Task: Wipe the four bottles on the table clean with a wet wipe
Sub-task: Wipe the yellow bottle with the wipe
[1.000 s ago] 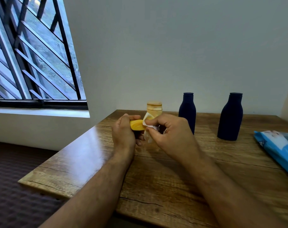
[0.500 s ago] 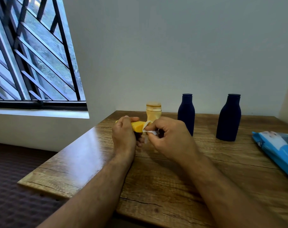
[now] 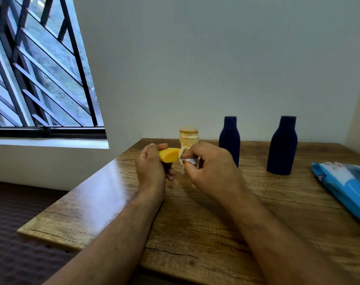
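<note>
Yellow cap (image 3: 169, 155) tilted; right hand (image 3: 212, 171) pinches wipe (image 3: 185, 159).

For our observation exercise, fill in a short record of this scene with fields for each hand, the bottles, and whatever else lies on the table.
left hand: left hand grips the yellow bottle, tilted on its side above the table
right hand: right hand pinches the wet wipe against the yellow bottle's end
standing bottles: tan bottle behind the hands; two dark blue bottles, left and right, all upright
other item: blue wipes pack at the table's right edge
surroundings: barred window at left
</note>
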`<state>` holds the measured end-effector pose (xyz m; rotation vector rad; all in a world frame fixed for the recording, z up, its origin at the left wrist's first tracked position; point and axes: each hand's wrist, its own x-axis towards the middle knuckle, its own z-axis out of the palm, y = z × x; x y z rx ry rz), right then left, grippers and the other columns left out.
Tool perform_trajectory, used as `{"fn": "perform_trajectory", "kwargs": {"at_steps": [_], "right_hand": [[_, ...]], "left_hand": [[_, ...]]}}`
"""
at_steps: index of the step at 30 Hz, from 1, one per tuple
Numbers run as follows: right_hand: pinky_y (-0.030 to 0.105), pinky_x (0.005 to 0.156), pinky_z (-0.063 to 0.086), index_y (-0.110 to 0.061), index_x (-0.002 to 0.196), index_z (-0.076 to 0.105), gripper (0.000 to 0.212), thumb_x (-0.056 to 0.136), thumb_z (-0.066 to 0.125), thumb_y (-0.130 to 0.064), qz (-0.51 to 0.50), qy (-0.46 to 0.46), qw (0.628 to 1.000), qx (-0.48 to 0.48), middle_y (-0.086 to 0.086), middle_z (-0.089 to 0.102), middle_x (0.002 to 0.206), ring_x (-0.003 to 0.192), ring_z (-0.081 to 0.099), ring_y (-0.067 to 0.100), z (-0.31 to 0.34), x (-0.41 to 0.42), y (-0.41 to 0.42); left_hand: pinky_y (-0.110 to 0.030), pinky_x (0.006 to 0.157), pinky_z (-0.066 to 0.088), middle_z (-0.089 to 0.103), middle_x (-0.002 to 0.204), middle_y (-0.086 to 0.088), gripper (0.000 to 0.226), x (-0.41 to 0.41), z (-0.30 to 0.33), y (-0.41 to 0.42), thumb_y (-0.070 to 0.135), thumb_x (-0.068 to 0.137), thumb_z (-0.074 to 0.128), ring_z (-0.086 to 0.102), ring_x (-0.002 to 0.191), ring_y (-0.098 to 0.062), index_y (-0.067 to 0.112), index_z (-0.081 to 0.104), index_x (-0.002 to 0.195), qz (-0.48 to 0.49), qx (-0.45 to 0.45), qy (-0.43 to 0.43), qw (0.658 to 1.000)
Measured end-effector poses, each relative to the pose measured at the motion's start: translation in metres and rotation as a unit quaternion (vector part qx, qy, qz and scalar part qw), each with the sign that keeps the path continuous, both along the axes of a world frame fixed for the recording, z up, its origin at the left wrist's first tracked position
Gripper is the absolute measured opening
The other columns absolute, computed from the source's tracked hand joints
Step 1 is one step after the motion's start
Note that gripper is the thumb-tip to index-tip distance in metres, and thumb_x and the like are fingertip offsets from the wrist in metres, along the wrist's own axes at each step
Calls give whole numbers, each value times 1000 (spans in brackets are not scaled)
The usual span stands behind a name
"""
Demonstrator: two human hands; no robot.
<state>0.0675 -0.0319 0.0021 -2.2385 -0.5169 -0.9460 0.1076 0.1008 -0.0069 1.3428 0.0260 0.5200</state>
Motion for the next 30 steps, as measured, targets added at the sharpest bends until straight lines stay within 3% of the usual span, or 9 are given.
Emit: {"fn": "perform_trajectory", "kwargs": {"at_steps": [3, 6, 11, 15, 18, 20, 23, 27, 30], "right_hand": [[16, 69, 49, -23, 100, 71, 13, 87, 69, -22, 35, -10, 999, -33, -11, 65, 94, 79, 55, 2, 1, -4, 3], [22, 69, 52, -21, 101, 70, 14, 88, 67, -21, 64, -31, 995, -70, -7, 65, 94, 80, 56, 5, 1, -6, 9], [11, 69, 49, -21, 102, 72, 14, 89, 67, -17, 31, -37, 997, 52, -11, 67, 98, 83, 59, 0, 5, 1, 2], [13, 73, 54, -22, 101, 72, 14, 90, 67, -14, 29, -42, 987, 150, -11, 69, 98, 90, 63, 1, 8, 3, -5], [13, 74, 54, -23, 102, 72, 16, 91, 67, -13, 40, -39, 983, 173, -12, 68, 98, 92, 64, 1, 10, 2, -8], [10, 72, 52, -26, 103, 71, 17, 91, 66, -14, 42, -38, 982, 182, -16, 66, 97, 93, 63, -1, 12, 0, -9], [6, 73, 49, -30, 103, 69, 20, 92, 65, -14, 53, -37, 980, 191, -24, 62, 97, 98, 60, -5, 13, 0, -10], [13, 79, 52, -28, 102, 72, 20, 93, 65, -12, 67, -32, 980, 184, -11, 65, 104, 100, 62, 2, 11, 4, -10], [12, 83, 51, -27, 99, 73, 19, 92, 65, -11, 69, -31, 982, 176, -9, 61, 107, 102, 60, 3, 10, 5, -8]], "left_hand": [[-23, 37, 44, 66, 61, 0, 33, -2, 0, -2, 20, 103, 39, 58, 42, -8, 13, 69, 90, -5, 3, -18, 1000], [-28, 49, 51, 71, 82, -5, 33, 2, -1, -1, 20, 100, 46, 65, 65, -13, 18, 72, 81, 5, 6, -32, 999], [-24, 39, 38, 68, 64, -5, 37, 3, -3, 4, 5, 92, 32, 51, 41, -23, 7, 69, 94, -96, -108, -63, 988], [-25, 38, 40, 58, 59, -8, 49, 3, -6, 4, -4, 68, 40, 49, 41, -21, 7, 63, 110, -137, -8, -105, 985], [-25, 40, 41, 61, 64, -9, 40, -1, -8, 5, -3, 81, 50, 50, 42, -19, 14, 61, 115, -134, 81, -145, 977], [-26, 40, 44, 66, 67, -7, 27, -4, -9, 6, 6, 90, 65, 57, 47, -22, 16, 60, 115, -115, 137, -172, 969], [-35, 47, 54, 68, 70, 0, 32, -3, -10, 2, 33, 84, 78, 65, 53, -21, 26, 60, 110, -53, 246, -172, 952], [-44, 59, 60, 68, 71, 9, 43, 8, -13, 4, 68, 71, 67, 66, 58, -15, 41, 56, 101, 64, 323, -122, 937], [-42, 69, 59, 68, 76, 13, 46, 8, -13, 9, 73, 69, 63, 66, 70, -12, 39, 58, 100, 130, 355, -116, 919]]}}
